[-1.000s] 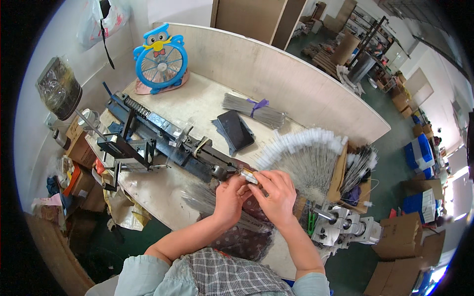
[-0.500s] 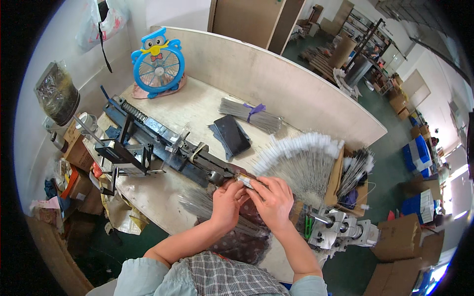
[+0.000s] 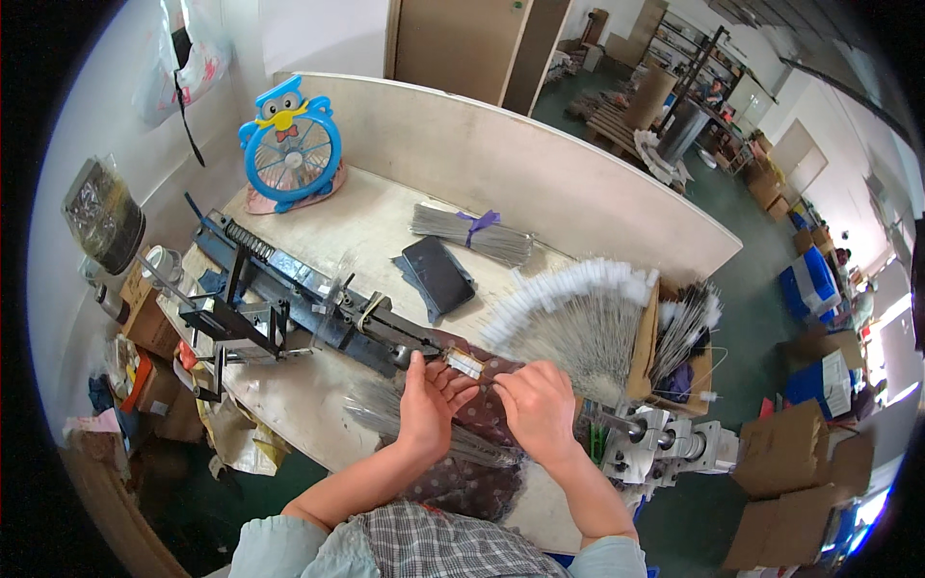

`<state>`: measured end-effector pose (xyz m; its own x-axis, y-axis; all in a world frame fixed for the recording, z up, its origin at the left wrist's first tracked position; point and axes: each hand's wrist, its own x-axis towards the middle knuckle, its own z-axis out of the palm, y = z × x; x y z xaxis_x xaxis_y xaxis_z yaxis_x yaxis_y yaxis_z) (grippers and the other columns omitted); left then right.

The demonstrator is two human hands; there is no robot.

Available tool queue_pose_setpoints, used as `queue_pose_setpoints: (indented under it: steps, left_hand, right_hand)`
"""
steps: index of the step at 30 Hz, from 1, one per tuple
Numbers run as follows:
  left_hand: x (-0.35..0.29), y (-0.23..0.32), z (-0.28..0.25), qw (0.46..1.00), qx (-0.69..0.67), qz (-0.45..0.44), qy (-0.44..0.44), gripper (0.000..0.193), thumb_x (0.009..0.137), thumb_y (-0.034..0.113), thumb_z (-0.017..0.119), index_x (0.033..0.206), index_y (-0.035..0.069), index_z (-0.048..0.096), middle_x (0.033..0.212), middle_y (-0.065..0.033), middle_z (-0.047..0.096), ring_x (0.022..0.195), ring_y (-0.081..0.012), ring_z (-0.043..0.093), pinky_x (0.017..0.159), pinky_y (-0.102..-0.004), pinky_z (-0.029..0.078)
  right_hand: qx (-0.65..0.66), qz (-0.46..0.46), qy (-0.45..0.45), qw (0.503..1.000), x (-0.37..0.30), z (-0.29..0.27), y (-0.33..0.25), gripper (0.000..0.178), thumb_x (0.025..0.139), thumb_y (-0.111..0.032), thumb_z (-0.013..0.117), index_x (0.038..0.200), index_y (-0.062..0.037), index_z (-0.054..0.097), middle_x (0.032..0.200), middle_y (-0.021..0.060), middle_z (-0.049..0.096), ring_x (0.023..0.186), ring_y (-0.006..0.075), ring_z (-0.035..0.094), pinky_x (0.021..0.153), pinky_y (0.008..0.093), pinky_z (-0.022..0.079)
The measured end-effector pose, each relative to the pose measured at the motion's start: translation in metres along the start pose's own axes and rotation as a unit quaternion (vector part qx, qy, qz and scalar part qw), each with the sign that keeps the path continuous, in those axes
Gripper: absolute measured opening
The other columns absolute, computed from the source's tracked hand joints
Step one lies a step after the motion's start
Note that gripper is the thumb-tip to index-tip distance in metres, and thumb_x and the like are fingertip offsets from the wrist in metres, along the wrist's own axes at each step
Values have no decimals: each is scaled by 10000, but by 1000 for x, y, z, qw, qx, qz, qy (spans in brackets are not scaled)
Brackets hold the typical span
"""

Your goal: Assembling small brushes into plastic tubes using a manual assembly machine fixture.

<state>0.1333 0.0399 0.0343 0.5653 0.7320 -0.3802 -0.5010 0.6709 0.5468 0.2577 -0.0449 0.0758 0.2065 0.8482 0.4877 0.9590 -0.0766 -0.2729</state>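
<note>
My left hand is turned partly palm up below the end of a long metal bench machine. Its fingers are loosely curled and apart, with nothing seen in them. To its right, my right hand pinches thumb and fingertips together; whatever lies between them is too small to make out. Just above and between the hands is a small white, block-like piece at the machine's near end. Loose thin wires lie to the left of my left hand. A brown dotted cloth is spread under both hands.
Thin wire brushes with white tips fan out at the right, beside an open carton. A phone and a purple-tied wire bundle lie behind. A blue fan stands far left; a silver clamping device is right.
My hands have drawn apart, the left palm turning up and its fingers loosening. The right hand has moved off the white piece, leaving it in plain view. The whole view has shifted slightly.
</note>
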Motion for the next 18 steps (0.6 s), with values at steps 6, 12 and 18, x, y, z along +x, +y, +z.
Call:
queue_pose_setpoints:
  steps: [6,12,18]
  left_hand:
    - [-4,3,5,996,83,-7,-14,684,927,601,304,1204,-8,443,1130,-137,532,1013,-240,554,893,-375,441]
    - [-14,-1,-13,987,154,-44,-1,615,957,476,362,1318,-22,353,1271,-151,481,1128,-263,510,958,-384,399]
    - [-29,46,-66,963,270,11,2,464,887,287,575,1275,59,461,1172,-105,570,1055,-220,563,871,-354,448]
  right_hand:
    - [27,23,-4,999,-3,-9,6,161,689,-120,715,842,-82,679,779,29,615,840,228,563,721,356,450]
    - [89,93,-65,990,-48,-25,3,183,763,-178,679,913,-74,668,861,48,647,772,240,619,654,345,508]
    - [71,134,-265,952,-100,7,25,159,822,-188,608,942,-102,665,856,51,630,751,248,643,609,374,522]
